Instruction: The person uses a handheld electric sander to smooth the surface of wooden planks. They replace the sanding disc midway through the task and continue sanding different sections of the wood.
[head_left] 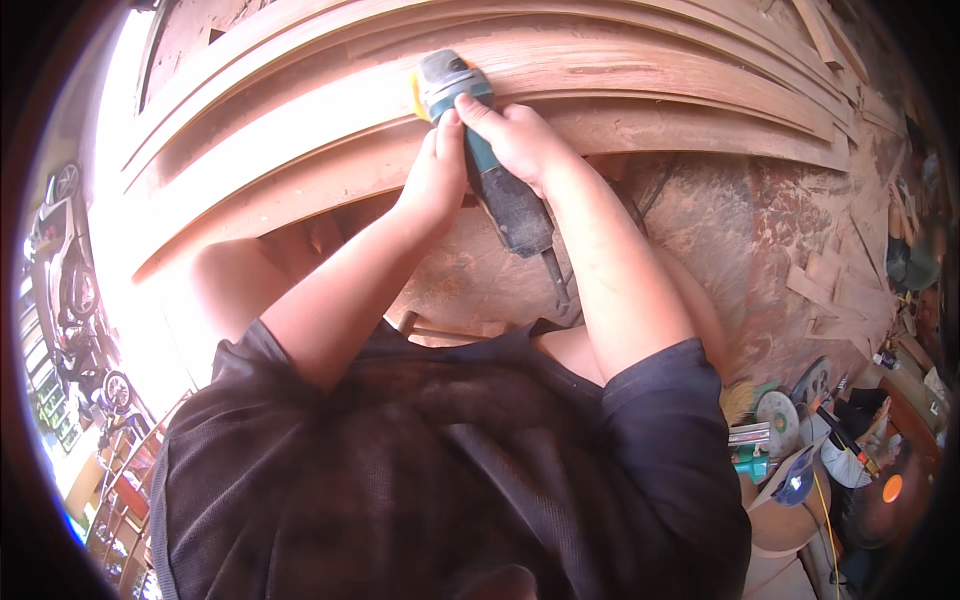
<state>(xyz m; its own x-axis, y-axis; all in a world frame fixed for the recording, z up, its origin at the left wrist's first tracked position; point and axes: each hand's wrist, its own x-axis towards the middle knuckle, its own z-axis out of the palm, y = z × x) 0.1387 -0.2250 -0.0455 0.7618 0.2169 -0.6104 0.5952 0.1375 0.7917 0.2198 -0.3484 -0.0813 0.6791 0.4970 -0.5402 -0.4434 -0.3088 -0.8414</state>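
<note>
Both my hands are wrapped around an angle grinder (505,195) with a teal and black body, a grey head and a bit of yellow at its left side. My left hand (437,180) grips it from the left near the head, and my right hand (525,140) holds it from the right, thumb lying on top. The tool's head rests over a long wooden board (620,75) that runs across in front of me. Its underside and the spot where it meets the wood are hidden. A dark cord (558,280) leaves the rear end of the tool.
More long boards (700,128) lie side by side around it. Wood scraps (845,290) and dust cover the floor at right. Tools and discs (780,415) are heaped at the lower right. A wooden stool edge (440,328) shows beneath me. Motorbikes (75,270) stand far left.
</note>
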